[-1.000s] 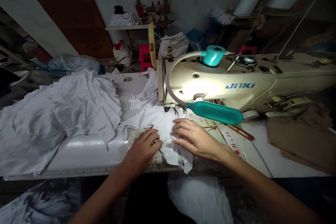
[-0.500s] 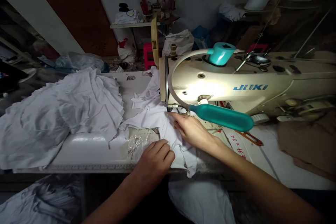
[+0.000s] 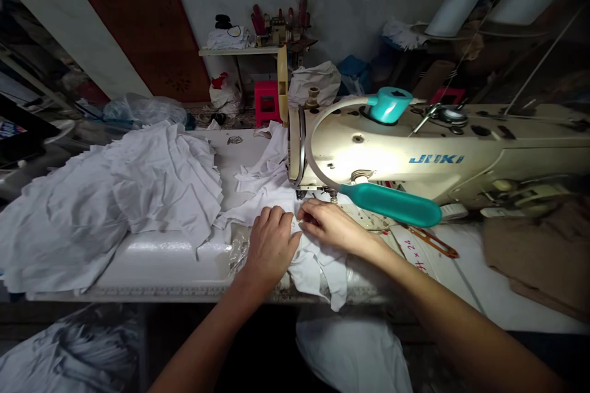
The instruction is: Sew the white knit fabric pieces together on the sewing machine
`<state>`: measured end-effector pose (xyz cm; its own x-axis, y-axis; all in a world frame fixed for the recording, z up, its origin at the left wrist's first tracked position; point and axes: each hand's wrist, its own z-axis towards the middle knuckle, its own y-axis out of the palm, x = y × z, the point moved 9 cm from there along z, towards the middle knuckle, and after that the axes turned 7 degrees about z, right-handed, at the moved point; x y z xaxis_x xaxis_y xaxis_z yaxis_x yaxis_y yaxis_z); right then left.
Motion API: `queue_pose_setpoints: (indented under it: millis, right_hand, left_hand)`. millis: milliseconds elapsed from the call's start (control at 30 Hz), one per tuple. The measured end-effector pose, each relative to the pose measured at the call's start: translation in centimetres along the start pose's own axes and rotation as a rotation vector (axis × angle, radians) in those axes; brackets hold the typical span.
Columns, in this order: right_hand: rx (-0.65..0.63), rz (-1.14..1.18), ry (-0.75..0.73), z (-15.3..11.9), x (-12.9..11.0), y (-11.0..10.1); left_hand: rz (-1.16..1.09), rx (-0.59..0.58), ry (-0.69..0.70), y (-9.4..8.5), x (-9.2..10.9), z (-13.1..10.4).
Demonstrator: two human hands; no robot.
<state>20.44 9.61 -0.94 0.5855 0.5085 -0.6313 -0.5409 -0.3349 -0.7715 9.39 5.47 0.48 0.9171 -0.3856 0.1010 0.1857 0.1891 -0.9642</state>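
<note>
The right hand (image 3: 332, 224) is curled, thumb and fingertips drawn together in a pinch on white cloth (image 3: 316, 264); the left hand (image 3: 271, 242) lies over the same cloth with fingers bent and close together, and whether they grip it cannot be told. The hands are nearly touching.

The cloth lies in front of and beneath the needle end of a cream sewing machine (image 3: 382, 153). It is thin, plain and rumpled; its near part falls in uneven points to the table's front edge, and more spreads to the left and behind the needle area.

A strip of white tabletop (image 3: 166, 258) shows left of the hands, below a broad, layered pile of white fabric (image 3: 138, 184). A ruler-like scale (image 3: 184, 291) runs along the front edge. To the right, a teal lamp (image 3: 391, 204) hangs over the machine bed, near an orange tool (image 3: 436, 242) and folded brown cloth (image 3: 534, 258).

Blue letters on the machine read "JUKI". Red handwriting (image 3: 415, 252) near the tool ends in "× 24"; the character before is unclear.
</note>
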Motion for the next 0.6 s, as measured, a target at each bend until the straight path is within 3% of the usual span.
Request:
queue_pose_setpoints:
  millis: [333,600]
  right_hand:
    - [0.206,0.141,0.006,-1.8,0.0,-0.2]
    - [0.363,0.179,0.028,-3.4,-0.1,-0.5]
  left_hand:
    - [-0.002,-0.086,0.059,1.1,-0.1,0.8]
    - [0.111,-0.006,0.383,0.4,1.8,0.6]
